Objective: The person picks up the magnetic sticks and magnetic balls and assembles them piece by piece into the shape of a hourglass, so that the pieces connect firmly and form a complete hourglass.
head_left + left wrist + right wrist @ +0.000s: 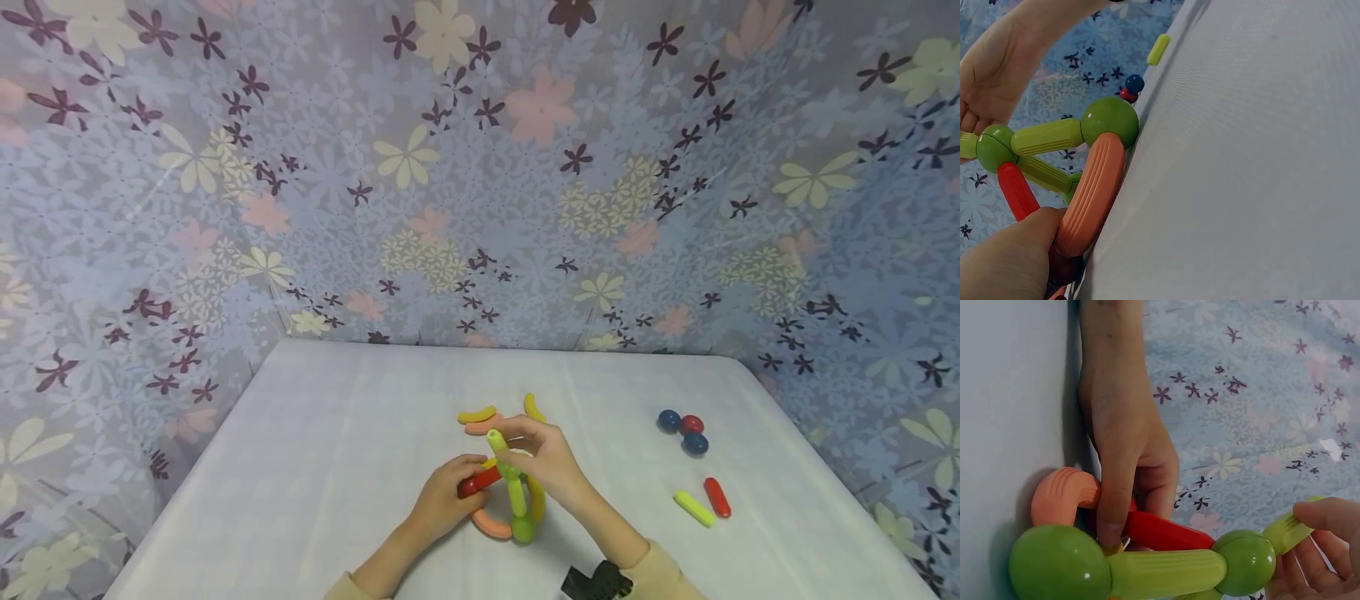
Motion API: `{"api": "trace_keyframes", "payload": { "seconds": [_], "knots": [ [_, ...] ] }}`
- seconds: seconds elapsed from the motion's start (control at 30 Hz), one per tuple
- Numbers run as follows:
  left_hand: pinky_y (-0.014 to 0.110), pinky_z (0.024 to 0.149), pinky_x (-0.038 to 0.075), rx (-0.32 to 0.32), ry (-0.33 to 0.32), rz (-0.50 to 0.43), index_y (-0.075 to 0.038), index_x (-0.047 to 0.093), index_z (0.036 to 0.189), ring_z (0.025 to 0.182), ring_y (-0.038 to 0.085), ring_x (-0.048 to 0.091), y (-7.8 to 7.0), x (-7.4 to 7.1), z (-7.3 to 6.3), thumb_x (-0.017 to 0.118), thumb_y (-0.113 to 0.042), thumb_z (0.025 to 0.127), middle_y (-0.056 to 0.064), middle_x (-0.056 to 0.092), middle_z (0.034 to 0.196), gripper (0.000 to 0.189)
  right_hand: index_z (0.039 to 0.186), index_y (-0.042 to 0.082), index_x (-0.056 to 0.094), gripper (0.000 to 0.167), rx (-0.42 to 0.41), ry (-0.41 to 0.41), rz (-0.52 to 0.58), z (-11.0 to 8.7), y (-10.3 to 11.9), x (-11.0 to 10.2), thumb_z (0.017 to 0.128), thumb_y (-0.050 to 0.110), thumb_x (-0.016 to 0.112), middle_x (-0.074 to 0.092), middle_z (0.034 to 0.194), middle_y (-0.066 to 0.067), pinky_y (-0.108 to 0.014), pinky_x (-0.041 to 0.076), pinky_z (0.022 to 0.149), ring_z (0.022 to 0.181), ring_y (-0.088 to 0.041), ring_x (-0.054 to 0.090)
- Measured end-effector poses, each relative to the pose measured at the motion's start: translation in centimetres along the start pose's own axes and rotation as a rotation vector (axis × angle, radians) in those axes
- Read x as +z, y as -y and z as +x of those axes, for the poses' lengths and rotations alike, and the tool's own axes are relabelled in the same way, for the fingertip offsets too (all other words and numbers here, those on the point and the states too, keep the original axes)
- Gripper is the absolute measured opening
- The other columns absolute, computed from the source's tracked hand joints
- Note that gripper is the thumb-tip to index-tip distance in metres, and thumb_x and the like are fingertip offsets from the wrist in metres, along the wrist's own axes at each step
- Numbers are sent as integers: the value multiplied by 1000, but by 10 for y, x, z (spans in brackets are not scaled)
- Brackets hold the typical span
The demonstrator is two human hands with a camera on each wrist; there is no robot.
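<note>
A frame of magnetic rods and balls stands on the table between both hands. My left hand [438, 502] grips it at a red ball [467, 487], where a red rod [1169, 532] and a curved orange rod [1092, 194] meet. The thumb and fingers of my right hand [553, 467] pinch a lime-green rod [496, 442], which sticks up from the green ball [1247, 562] at the top. Another lime-green rod [1169, 575] slopes from that ball to a lower green ball [522, 529]. A curved yellow rod [536, 500] forms part of the base; the left fingers hide some joints.
Behind the frame lie curved yellow rods [477, 415] and a curved orange rod [480, 428]. To the right are two blue balls [695, 443], a red ball [692, 425], a straight red rod [717, 497] and a lime-green rod [693, 508]. Flowered cloth [480, 208] hangs behind the white table [337, 417].
</note>
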State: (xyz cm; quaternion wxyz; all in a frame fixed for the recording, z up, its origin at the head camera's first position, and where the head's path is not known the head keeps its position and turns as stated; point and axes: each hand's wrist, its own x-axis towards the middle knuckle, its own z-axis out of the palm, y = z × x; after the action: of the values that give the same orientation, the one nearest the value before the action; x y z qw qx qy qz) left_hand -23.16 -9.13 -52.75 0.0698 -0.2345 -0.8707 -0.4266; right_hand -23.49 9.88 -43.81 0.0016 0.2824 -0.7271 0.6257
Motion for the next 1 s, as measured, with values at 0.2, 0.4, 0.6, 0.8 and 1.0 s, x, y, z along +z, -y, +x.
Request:
{"api": "trace_keyframes", "payload": {
  "seconds": [0.2, 0.4, 0.6, 0.8, 1.0],
  "knots": [
    [44, 101, 47, -12, 7, -1, -13, 70, 107, 117, 24, 60, 0, 0, 0, 72, -19, 80, 2, 65, 122, 28, 114, 0, 65, 31, 21, -14, -69, -3, -1, 1, 83, 2, 68, 67, 117, -18, -23, 53, 85, 98, -1, 62],
    [43, 100, 48, -5, 10, -3, -13, 70, 105, 116, 23, 61, -1, 0, 0, 72, -19, 80, 2, 66, 122, 26, 115, 3, 66, 32, 38, -7, -161, -5, -3, 1, 83, 2, 69, 68, 116, -16, -25, 52, 87, 97, -3, 62],
    [44, 99, 48, 7, 4, -2, -13, 70, 102, 114, 24, 61, -1, 0, 0, 72, -19, 80, 2, 66, 121, 23, 118, 6, 65, 34, 50, -4, -208, -8, -8, -1, 85, 11, 70, 69, 116, -11, -27, 51, 91, 102, -5, 61],
    [43, 99, 48, 15, -2, -4, -13, 70, 103, 114, 23, 61, -1, 1, -1, 72, -20, 81, 2, 66, 121, 23, 113, 5, 64, 27, 46, -88, -219, -19, -10, -11, 89, 15, 66, 70, 109, -11, -25, 52, 89, 99, -5, 63],
    [44, 100, 48, 2, 10, -12, -14, 70, 104, 114, 22, 61, -1, 0, -1, 72, -22, 82, 1, 65, 121, 24, 105, 7, 67, 16, 81, -239, -252, -35, -9, -33, 91, 13, 63, 71, 101, -11, -19, 51, 85, 92, -1, 62]
  ]
}}
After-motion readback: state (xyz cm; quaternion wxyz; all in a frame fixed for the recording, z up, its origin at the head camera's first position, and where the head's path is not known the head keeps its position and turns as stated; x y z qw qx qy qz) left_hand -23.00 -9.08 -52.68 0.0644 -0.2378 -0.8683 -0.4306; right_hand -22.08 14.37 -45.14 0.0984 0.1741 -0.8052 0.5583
